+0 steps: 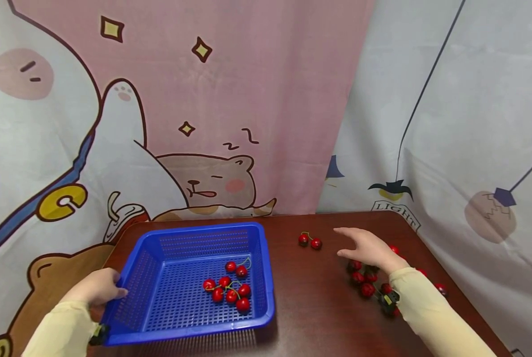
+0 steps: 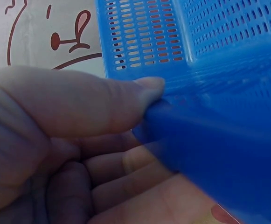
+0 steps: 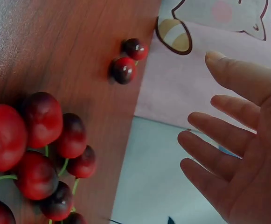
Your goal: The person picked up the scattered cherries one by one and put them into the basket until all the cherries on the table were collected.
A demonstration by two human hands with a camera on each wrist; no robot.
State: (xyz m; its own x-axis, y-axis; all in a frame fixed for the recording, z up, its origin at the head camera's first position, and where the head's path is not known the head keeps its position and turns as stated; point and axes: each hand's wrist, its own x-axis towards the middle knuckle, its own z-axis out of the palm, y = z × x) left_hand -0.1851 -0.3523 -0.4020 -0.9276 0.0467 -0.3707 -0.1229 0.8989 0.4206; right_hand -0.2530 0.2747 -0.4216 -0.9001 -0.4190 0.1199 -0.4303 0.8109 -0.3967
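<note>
in the head view's lower left, our left hand [image 1: 95,287] grips; lower right, our right hand [image 1: 373,249] hovers, fingers [image 3: 219,133] extended.

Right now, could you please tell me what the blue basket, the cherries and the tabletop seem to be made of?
Blue basket: probably moulded plastic, with a slight sheen, judging by its regular slots.
Cherries: glossy, with bright highlights; real fruit or plastic, I cannot tell.
Tabletop: smooth wood or wood-look laminate, given its reddish-brown grain.

The right sleeve [image 1: 431,307] covers some cherries [image 1: 366,289]; the left wrist view crops the basket [image 2: 205,144] (partly blurred).
</note>
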